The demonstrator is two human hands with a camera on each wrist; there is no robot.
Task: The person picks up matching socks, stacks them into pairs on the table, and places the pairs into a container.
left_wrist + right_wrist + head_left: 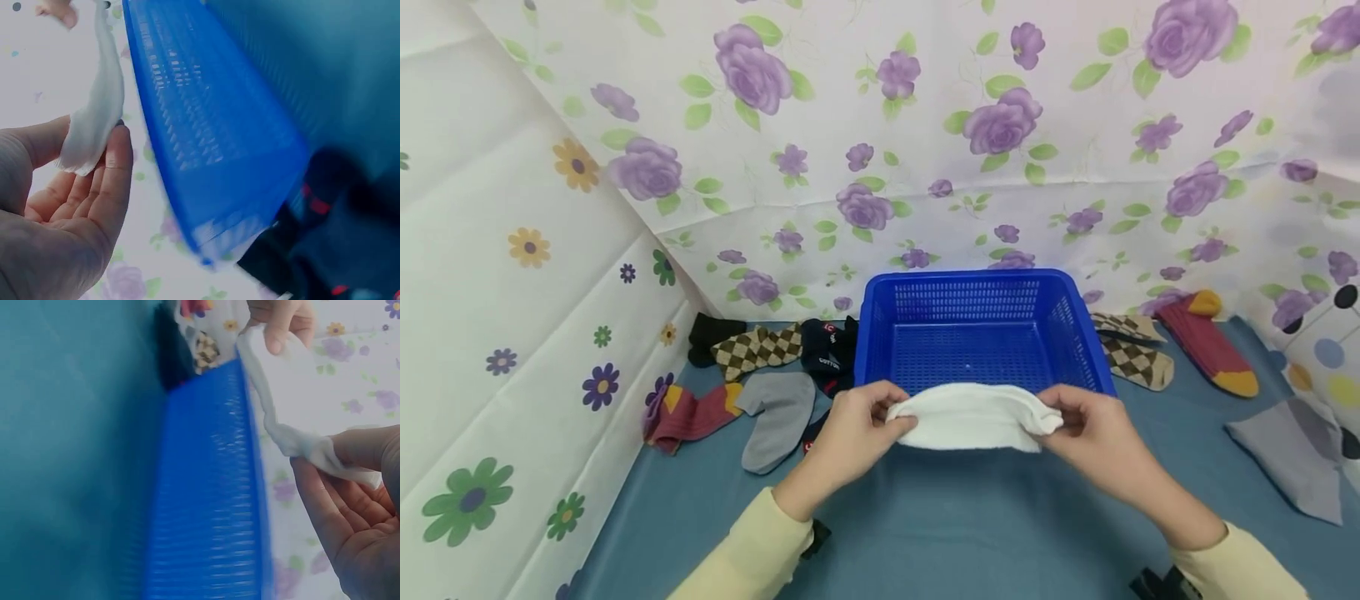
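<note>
Both hands pinch the white sock (973,417) at opposite ends: left hand (853,433) grip on the left end between thumb and fingers, right hand (1093,433) grip on the right end likewise. Sock held stretched and level, just above the worktop (925,533), in front of the near rim of the blue basket (977,333) (basket interior bare in the head view). In the left wrist view the left fingers (112,169) back the sock's frayed edge.

Other socks lie flat either side of the basket: grey (778,417), brown-checked (756,348), red-and-yellow (1210,342), a second grey (1292,454).

Judgement: to do this step well, keep the tension even between the two pinches so the fabric stays flat, keep the edges aligned, and hold it clear of the basket rim to avoid snagging on the mesh.
</note>
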